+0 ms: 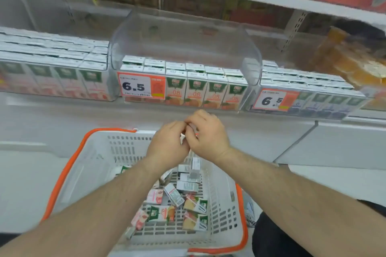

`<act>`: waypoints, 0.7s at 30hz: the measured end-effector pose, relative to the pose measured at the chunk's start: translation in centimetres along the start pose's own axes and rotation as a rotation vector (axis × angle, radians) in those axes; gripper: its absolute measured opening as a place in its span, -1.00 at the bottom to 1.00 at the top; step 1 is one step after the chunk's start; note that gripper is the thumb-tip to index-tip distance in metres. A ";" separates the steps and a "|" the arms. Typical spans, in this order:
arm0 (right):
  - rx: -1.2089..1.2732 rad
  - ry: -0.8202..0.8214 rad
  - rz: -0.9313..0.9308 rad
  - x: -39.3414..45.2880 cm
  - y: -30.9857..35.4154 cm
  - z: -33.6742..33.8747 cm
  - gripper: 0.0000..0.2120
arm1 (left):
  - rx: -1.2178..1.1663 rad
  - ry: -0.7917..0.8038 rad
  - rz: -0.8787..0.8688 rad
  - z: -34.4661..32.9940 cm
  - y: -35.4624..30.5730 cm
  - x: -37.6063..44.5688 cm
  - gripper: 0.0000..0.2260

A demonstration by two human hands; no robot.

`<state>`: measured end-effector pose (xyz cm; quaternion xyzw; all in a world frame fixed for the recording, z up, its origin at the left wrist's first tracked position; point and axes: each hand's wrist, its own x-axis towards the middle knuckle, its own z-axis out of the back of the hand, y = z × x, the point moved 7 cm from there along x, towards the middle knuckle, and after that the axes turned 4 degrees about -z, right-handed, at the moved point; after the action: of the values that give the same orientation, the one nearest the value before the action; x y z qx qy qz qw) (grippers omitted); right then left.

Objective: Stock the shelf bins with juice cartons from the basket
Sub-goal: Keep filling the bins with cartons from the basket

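"6.5" on middle bin's price tag (136, 86), "6.5" on right bin's tag (271, 100), "100%" on cartons (196, 89)

Interior of a shop aisle. Beyond the hands, a shelf (188, 108) carries clear bins (186, 44) of juice cartons (196, 89) with price tags (136, 85). Below them sits a shopping basket (100, 152).

bright, even store light, soft shadows; wide-angle bending at the edges, motion blur smearing the upper right.
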<state>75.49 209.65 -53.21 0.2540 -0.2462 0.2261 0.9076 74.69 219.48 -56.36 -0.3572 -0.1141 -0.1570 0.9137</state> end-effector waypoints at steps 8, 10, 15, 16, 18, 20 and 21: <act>0.065 0.797 -0.466 -7.3 -5.2 -13.4 -0.81 | 0.028 0.323 0.323 -6.2 9.8 -5.7 -0.76; -0.015 1.003 -0.518 -10.5 -6.7 -15.9 -0.77 | 0.055 0.434 0.371 -8.1 12.0 -7.6 -0.78; -0.164 1.368 -0.570 -18.2 -9.5 -19.0 -0.77 | 0.082 0.628 0.512 -11.8 16.4 -12.3 -0.80; -0.179 1.396 -0.580 -19.5 -9.9 -19.3 -0.78 | 0.087 0.655 0.534 -12.4 17.1 -13.0 -0.79; -0.209 1.451 -0.564 -21.5 -10.0 -20.0 -0.82 | 0.112 0.710 0.577 -13.4 18.5 -14.0 -0.76; -0.260 1.471 -0.473 -22.9 -9.4 -20.5 -0.82 | 0.152 0.747 0.619 -14.2 20.0 -14.9 -0.69; -0.296 1.451 -0.435 -23.3 -9.0 -20.7 -0.80 | 0.169 0.748 0.630 -14.4 20.5 -15.0 -0.66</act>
<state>69.08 207.94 -85.00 -0.0391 0.4385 0.1175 0.8902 69.75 226.89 -84.21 -0.2182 0.3228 0.0189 0.9208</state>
